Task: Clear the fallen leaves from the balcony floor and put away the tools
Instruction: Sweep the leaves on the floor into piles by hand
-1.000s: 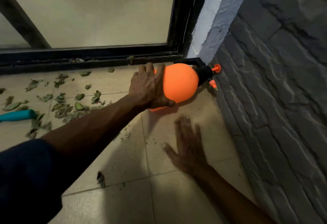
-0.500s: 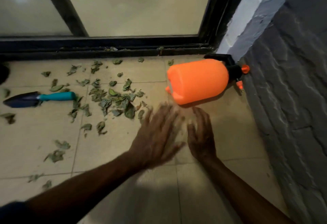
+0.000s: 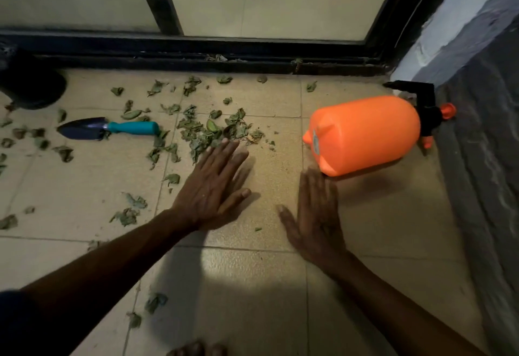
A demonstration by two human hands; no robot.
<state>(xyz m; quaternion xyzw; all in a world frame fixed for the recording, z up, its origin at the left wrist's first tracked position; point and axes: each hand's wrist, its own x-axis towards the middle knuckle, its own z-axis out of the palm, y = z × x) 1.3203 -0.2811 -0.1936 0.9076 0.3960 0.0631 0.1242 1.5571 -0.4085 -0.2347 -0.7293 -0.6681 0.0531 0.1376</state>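
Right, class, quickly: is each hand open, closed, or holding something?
Left hand: open, fingers straight, at the edge of the leaf pile, holding nothing.
Right hand: open, fingers straight, near the orange pressure sprayer, holding nothing.

- Bare tile (image 3: 266,187) lies between both flat hands.
- Sprayer (image 3: 362,135) blocks the right, against the wall (image 3: 483,159).
- Leaves (image 3: 213,130) and trowel (image 3: 112,128) clutter the left.

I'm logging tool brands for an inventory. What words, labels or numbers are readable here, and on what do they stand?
No text can be read.
Orange sprayer: a small sticker near its base, too blurred to read.
Trowel: no lettering visible.
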